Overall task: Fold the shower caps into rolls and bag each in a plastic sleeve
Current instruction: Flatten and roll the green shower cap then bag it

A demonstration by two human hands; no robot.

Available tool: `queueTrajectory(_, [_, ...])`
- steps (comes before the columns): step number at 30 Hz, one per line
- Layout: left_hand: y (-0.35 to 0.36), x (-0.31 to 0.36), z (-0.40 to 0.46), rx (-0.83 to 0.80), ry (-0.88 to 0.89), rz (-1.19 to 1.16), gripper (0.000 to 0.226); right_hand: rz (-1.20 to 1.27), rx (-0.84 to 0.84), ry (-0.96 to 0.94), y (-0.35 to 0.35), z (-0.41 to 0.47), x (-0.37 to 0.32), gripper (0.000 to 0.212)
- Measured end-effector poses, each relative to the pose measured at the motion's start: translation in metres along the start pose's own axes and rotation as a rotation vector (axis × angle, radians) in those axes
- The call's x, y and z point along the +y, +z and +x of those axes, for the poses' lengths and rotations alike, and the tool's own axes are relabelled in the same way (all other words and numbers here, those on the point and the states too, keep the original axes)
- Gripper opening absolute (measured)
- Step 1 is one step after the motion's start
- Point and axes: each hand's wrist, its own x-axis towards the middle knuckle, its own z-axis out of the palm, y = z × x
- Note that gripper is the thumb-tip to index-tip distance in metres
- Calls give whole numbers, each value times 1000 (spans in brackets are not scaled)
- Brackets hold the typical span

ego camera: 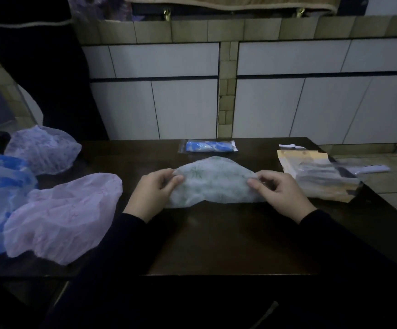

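Observation:
A pale shower cap with a green leaf print (214,184) lies folded into a half-moon on the dark wooden table (216,238). My left hand (154,193) pinches its left end, and my right hand (278,193) pinches its right end. Behind it, near the table's far edge, a blue-patterned cap sits rolled inside a clear plastic sleeve (208,146). A stack of plastic sleeves (318,176) lies at the right of the table.
Loose caps are heaped at the left: a pink one (62,217), a blue-print one (0,193) and a pale lilac one (43,153). A person in dark clothes (41,67) stands at the far left. White cabinet doors (180,108) rise behind the table.

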Motion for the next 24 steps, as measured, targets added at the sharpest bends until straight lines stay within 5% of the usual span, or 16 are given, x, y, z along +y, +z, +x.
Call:
queueTrajectory(5, [3,6,28,-3,-149,289,28,-183,156,129,11,37,-5,19])
queueTrajectory(14, [17,-3,51,78,-252,554,33,-296,54,280,13,81,-13,30])
queueTrajectory(19, [21,-7,51,78,-291,450,30,-355,7,339,17,91,-1,14])
queueTrajectory(24, [13,-14,46,59,-305,154,20,-336,178,352,24,89,12,17])
